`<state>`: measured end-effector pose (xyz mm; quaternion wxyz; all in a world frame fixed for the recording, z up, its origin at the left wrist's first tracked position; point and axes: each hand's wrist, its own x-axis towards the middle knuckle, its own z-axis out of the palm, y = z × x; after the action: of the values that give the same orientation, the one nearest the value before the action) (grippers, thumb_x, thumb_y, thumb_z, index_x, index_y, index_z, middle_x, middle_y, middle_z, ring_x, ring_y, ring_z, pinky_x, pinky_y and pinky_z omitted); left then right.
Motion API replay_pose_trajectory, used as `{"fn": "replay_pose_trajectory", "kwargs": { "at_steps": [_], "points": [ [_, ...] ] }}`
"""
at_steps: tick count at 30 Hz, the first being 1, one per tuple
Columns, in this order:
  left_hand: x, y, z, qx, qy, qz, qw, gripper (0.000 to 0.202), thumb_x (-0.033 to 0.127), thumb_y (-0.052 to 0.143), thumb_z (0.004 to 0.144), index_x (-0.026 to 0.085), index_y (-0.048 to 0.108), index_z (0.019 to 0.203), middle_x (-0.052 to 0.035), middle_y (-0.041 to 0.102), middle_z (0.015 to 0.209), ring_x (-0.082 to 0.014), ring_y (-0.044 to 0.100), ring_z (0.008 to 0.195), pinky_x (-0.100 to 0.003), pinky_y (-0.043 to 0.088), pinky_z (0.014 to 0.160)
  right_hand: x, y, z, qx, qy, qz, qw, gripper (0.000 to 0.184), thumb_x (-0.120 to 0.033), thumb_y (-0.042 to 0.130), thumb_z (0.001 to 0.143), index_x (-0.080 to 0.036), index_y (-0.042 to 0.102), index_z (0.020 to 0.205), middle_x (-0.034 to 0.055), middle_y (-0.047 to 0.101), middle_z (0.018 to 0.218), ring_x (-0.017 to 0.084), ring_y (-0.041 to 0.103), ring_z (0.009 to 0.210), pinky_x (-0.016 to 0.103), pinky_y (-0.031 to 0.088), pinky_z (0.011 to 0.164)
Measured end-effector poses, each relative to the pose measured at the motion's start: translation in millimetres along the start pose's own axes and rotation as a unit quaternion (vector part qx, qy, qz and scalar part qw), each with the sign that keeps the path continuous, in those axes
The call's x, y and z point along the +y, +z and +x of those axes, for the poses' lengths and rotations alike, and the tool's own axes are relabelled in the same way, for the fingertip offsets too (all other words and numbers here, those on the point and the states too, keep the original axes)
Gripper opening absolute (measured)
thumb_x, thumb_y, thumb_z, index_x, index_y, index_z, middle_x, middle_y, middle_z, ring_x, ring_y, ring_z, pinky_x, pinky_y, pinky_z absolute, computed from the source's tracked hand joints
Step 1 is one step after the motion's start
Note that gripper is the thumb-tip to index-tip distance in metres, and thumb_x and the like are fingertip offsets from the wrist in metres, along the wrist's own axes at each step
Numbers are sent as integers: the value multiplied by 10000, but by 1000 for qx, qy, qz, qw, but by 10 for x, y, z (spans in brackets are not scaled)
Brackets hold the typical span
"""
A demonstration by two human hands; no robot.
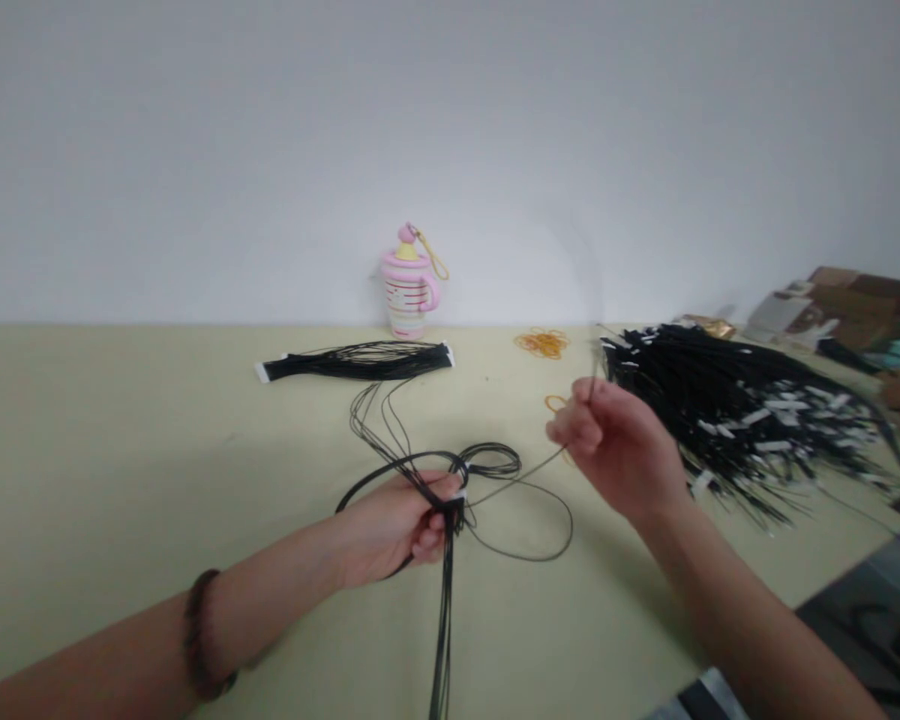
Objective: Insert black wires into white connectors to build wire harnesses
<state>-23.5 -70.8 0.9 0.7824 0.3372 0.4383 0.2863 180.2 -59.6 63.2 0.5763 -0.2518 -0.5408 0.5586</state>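
My left hand (401,525) is closed around a bunch of thin black cords (446,600) that loops above my fist and hangs down toward me. My right hand (611,445) is raised a little to the right, its fingers pinched on a single thin cord (517,478) that runs back to the bunch in my left hand. More loops of the same black cord (532,535) lie on the pale yellow table (120,450) between my hands.
A tied bundle of black cords with white tips (356,363) lies further back. A large heap of similar cords (742,400) fills the right side. Orange rubber bands (542,343) and a pink striped cup (407,285) sit by the wall. Boxes (840,300) stand at far right.
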Motion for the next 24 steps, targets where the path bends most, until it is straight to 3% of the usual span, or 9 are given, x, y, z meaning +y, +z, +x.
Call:
{"fn": "replay_pose_trajectory", "kwargs": {
  "at_steps": [3, 6, 9, 11, 14, 16, 21, 24],
  "points": [
    [-7, -15, 4, 0, 6, 1, 1000, 245, 334, 586, 711, 161, 422, 651, 68, 379, 470, -11, 272, 372, -145, 166, 385, -104, -303, 185, 112, 10, -17, 994, 168, -282, 482, 793, -158, 572, 863, -84, 295, 491, 44, 241, 390, 183, 320, 440],
    [-23, -34, 19, 3, 10, 4, 1000, 243, 341, 584, 716, 165, 423, 673, 68, 383, 481, -9, 279, 374, -140, 159, 383, -108, -586, 310, 173, -4, -60, 983, 248, -333, 533, 769, -131, 598, 899, -60, 384, 553, 32, 262, 405, 166, 259, 389],
    [-30, -40, 30, 5, 14, 4, 1000, 243, 340, 591, 712, 162, 429, 677, 70, 375, 478, -7, 286, 376, -134, 159, 385, -39, -731, 341, 222, -52, -178, 957, 319, -395, 525, 776, -130, 601, 937, -32, 453, 599, 33, 292, 404, 167, 197, 360],
    [-26, -32, 27, 5, 18, 3, 1000, 237, 332, 596, 707, 159, 437, 679, 69, 378, 481, -7, 285, 376, -135, 156, 383, 37, -700, 306, 190, -69, -312, 928, 352, -418, 497, 796, -140, 610, 979, -20, 481, 596, 50, 338, 417, 173, 221, 372],
    [-5, -5, 3, 13, 17, 1, 1000, 221, 316, 594, 706, 155, 446, 678, 66, 382, 486, -8, 280, 376, -137, 157, 383, 180, -470, 185, 36, -62, -494, 866, 328, -377, 470, 823, -151, 635, 995, 13, 543, 605, 95, 441, 490, 193, 298, 427],
    [9, 12, -16, 16, 17, -4, 1000, 216, 315, 594, 707, 152, 454, 683, 62, 396, 504, -8, 281, 384, -135, 168, 388, 267, -261, 83, -33, -81, -537, 839, 289, -322, 455, 839, -174, 619, 1026, 24, 586, 655, 103, 468, 508, 199, 316, 447],
    [10, 17, -26, 24, 18, -16, 999, 219, 330, 595, 710, 151, 470, 690, 63, 384, 510, -8, 276, 393, -134, 169, 390, 323, 71, -98, -85, -104, -533, 836, 211, -275, 422, 869, -169, 602, 897, 3, 578, 642, 92, 498, 534, 201, 358, 517],
    [-5, -1, -10, 17, 21, -23, 999, 224, 334, 605, 704, 155, 470, 691, 65, 379, 514, -7, 281, 396, -131, 177, 392, 293, 101, -121, -108, -125, -532, 830, 274, -270, 409, 878, -158, 560, 1078, 35, 577, 767, 121, 531, 697, 226, 401, 623]
  ]
}}
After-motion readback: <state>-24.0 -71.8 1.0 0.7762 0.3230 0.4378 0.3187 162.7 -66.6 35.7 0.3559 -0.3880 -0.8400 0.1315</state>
